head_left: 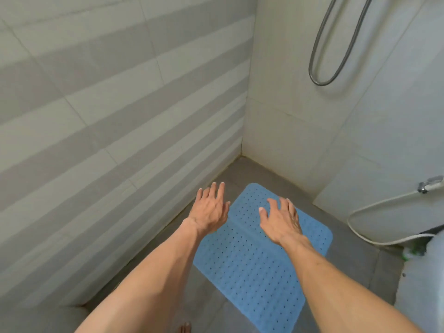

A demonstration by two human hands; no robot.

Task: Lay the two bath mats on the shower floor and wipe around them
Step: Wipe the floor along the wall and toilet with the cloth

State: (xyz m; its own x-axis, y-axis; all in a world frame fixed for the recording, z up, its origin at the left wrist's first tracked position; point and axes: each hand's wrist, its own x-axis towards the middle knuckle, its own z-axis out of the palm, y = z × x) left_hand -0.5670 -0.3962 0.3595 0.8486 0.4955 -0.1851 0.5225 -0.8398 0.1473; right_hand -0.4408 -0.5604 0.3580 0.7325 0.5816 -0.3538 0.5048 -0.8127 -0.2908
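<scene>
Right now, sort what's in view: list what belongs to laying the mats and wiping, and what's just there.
Part of the job:
- blue bath mat, flat on the floor
- grey shower floor
- left hand and right hand, both open above the mat

Just there:
- metal shower hose looped on the wall
- white hose by the tap
- striped wall tiles

No second mat or cloth shows.

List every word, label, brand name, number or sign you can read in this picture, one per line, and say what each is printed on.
None: no readable text shows anywhere in this view.
The blue bath mat bears only rows of small holes, no lettering.
The wall tiles are plain.
The shower hose and the fitting at the right edge show no legible marking.
</scene>
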